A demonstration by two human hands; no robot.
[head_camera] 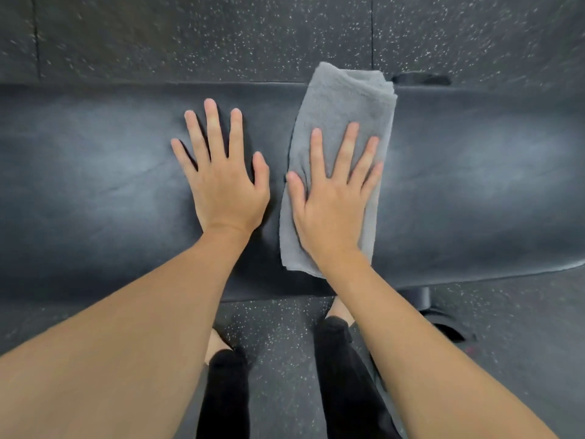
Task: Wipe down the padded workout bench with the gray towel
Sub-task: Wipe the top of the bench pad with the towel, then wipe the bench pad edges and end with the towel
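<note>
The black padded workout bench (474, 185) runs left to right across the view. A folded gray towel (345, 103) lies across it from the far edge to near the front edge. My right hand (332, 198) rests flat on the towel's near half, palm down and fingers spread, pressing it onto the pad without curling around it. My left hand (221, 179) lies flat on the bare pad just left of the towel, fingers apart, holding nothing.
Dark speckled rubber flooring (221, 36) surrounds the bench. A black bench support and foot (424, 299) sit under the front edge to the right. My legs in black clothing (345, 375) stand close to the bench's front.
</note>
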